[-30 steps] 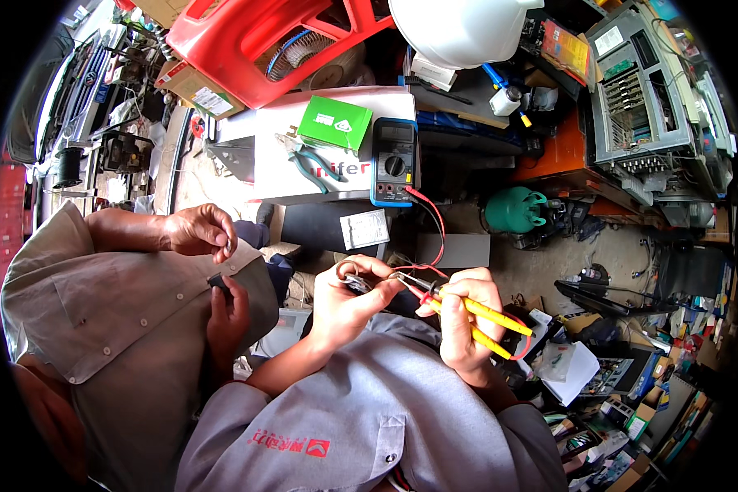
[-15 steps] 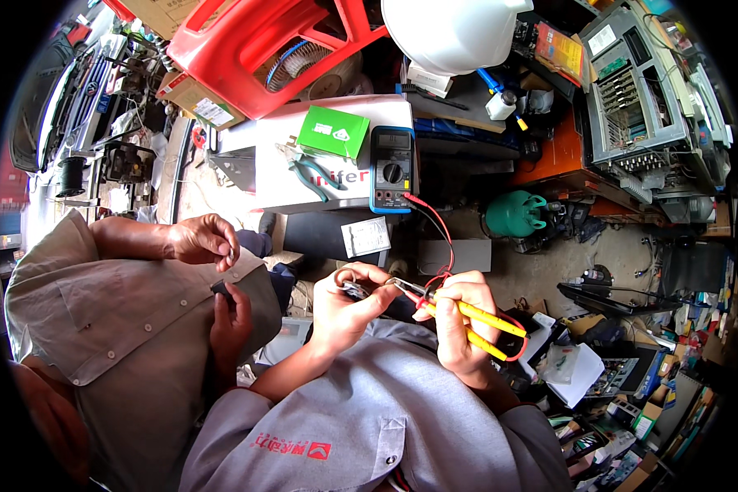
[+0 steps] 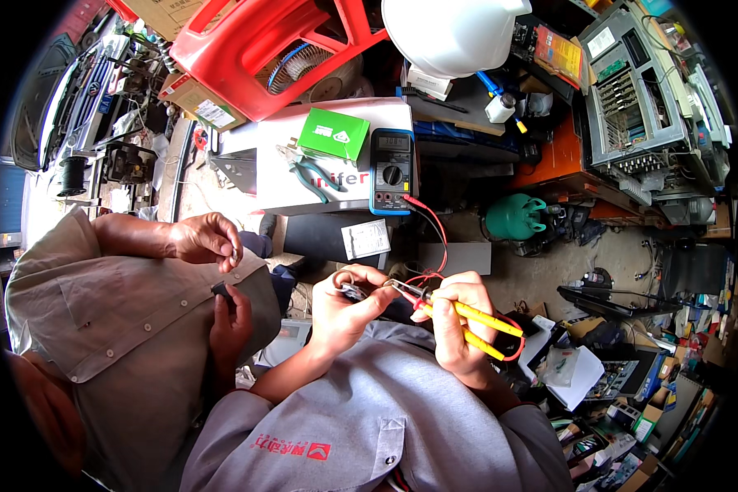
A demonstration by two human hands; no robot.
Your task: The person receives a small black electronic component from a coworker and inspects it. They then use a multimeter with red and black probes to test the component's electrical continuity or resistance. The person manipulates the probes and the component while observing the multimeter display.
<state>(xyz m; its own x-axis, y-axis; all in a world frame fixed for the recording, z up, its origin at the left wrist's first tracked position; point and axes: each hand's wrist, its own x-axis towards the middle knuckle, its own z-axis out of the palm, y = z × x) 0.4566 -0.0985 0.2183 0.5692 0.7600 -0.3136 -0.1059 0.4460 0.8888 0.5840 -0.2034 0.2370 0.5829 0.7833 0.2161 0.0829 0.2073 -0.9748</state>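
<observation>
- In the head view, looks down on a cluttered workshop floor [image 3: 545, 275], with a red stool [image 3: 250, 86] and a white rounded vessel [image 3: 451, 37] well beyond the hands.
- With the left hand [image 3: 342, 310], curls the fingers around a small silvery item [image 3: 353, 290], mostly hidden, and brings thumb and forefinger together on the side toward the right hand.
- With the right hand [image 3: 459, 324], pinches two yellow-handled probes [image 3: 490, 320], aiming the tips at the left thumb and forefinger; cannot tell touching from just beside.
- Beyond both hands, shows a blue-edged multimeter [image 3: 392, 170] on a white box [image 3: 272, 182], red and black leads [image 3: 443, 234] trailing toward the right hand, pliers [image 3: 293, 157] and a green box [image 3: 334, 134] farther left.
- Just beyond the left hand, shows a white card [image 3: 364, 239].
- Beyond the right hand, to its right, shows a green cylinder [image 3: 512, 216].
- Left of the left hand, includes a co-worker's two hands [image 3: 207, 238], the lower pinching a dark piece [image 3: 220, 289].
</observation>
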